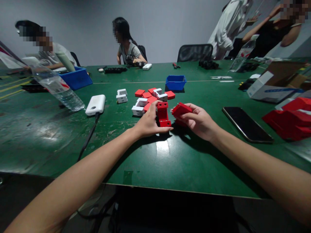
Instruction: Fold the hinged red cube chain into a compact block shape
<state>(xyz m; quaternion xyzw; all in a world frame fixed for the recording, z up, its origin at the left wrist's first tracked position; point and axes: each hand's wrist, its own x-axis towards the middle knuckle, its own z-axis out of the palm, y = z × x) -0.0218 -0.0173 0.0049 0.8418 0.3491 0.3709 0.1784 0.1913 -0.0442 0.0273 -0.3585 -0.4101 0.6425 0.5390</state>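
My left hand (152, 121) is closed around a red U-shaped bracket (163, 115), which stands on its side with round holes in its two arms. Close by on the right, my right hand (198, 121) grips a red block (181, 110) between thumb and fingers, tilted and a little apart from the bracket. Another red piece shows partly beneath that block, mostly hidden by the fingers. Just beyond my hands lie several red blocks (140, 93) in a loose pile, with white U-shaped brackets (139, 107) among them. One more white bracket (121, 96) sits apart to the left.
A blue bin (176, 83) stands behind the pile. On the left are a white power bank (95, 105) with a cable and a tilted water bottle (58, 87). To the right lie a phone (246, 124) and large red pieces (291, 119). Several people are across the table (155, 161).
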